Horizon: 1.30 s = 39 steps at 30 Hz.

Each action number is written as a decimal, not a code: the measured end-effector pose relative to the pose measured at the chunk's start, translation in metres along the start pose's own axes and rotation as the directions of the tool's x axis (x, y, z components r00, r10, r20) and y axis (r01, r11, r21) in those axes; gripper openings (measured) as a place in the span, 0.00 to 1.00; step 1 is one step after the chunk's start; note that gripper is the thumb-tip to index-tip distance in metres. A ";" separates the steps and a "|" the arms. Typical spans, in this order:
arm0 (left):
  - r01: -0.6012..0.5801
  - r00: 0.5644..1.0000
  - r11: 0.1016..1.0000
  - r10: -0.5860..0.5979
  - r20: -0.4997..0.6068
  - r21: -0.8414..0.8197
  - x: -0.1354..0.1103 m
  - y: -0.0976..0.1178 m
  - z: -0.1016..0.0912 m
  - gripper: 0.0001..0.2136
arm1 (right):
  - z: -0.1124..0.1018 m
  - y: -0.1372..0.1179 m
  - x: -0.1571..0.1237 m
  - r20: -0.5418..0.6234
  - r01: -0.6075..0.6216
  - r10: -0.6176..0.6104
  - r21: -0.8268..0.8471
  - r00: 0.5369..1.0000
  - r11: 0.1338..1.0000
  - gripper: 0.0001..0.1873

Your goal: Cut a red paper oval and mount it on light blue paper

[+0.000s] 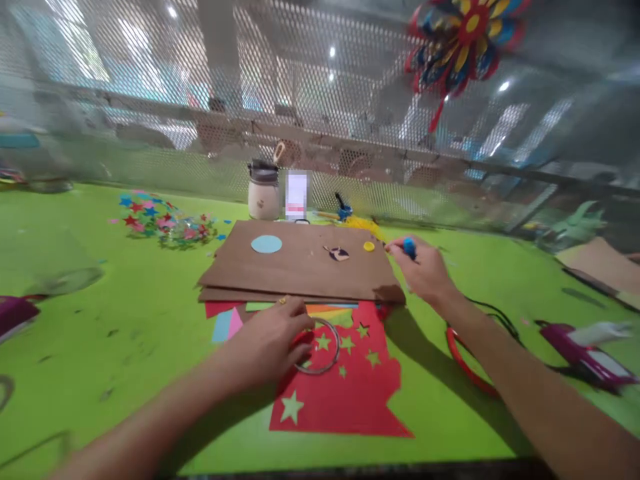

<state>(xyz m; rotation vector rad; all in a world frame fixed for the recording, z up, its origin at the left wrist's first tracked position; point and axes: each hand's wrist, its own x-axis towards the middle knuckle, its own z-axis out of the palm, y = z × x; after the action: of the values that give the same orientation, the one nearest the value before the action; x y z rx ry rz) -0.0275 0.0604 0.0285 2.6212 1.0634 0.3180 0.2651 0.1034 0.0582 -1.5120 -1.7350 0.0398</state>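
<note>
My left hand (273, 340) is curled in front of the brown cardboard, its fingers closed around the left side of a thin silver ring (336, 343). Under the ring lies red paper (345, 403) with star shapes cut out. My right hand (423, 263) is pinched at the cardboard's right edge, with a small blue object (409, 248) in its fingers; its exact kind is unclear. Flat on the brown cardboard (295, 267) are a light blue paper oval (267, 244), a dark cut-out piece (339, 253) and a yellow disc (369, 247).
Scattered paper stars (150, 213) lie at the back left. A dark-lidded jar (263, 193) stands behind the cardboard beside a blurred screen (297, 193). Purple glue guns (585, 350) and red-handled scissors (467, 363) are at the right. A mesh screen (310, 80) borders the table.
</note>
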 end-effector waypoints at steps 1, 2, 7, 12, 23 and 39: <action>0.000 1.000 1.000 0.000 0.019 0.024 0.000 -0.001 -0.002 0.06 | -0.008 -0.006 -0.012 -0.015 0.000 0.001 0.057 1.000 0.998 0.11; -0.008 0.999 0.999 0.006 0.035 0.051 -0.001 -0.001 -0.005 0.06 | -0.015 -0.012 -0.022 -0.020 0.004 -0.002 0.114 1.000 0.994 0.13; 0.024 0.995 0.991 -0.036 0.094 0.129 -0.010 -0.003 -0.021 0.07 | -0.022 -0.028 -0.067 -0.065 -0.066 0.127 0.578 0.990 0.813 0.20; 0.051 0.995 0.997 -0.056 0.086 0.060 -0.022 -0.001 -0.025 0.14 | -0.012 -0.035 -0.088 0.286 -0.295 0.115 0.739 0.951 0.606 0.21; 0.056 0.980 0.993 -0.073 0.184 0.100 0.002 0.010 -0.008 0.36 | -0.002 -0.041 -0.092 0.377 -0.347 0.128 0.599 0.917 0.722 0.13; -0.032 0.989 0.990 0.012 0.145 0.135 -0.001 0.018 -0.005 0.32 | -0.013 -0.014 -0.123 0.483 -0.259 0.043 0.390 0.874 0.884 0.14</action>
<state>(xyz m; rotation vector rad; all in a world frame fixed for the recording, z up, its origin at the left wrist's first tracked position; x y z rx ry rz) -0.0185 0.0485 0.0388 2.7297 1.0430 0.0603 0.2555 -0.0101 0.0072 -1.3515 -1.7900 0.8949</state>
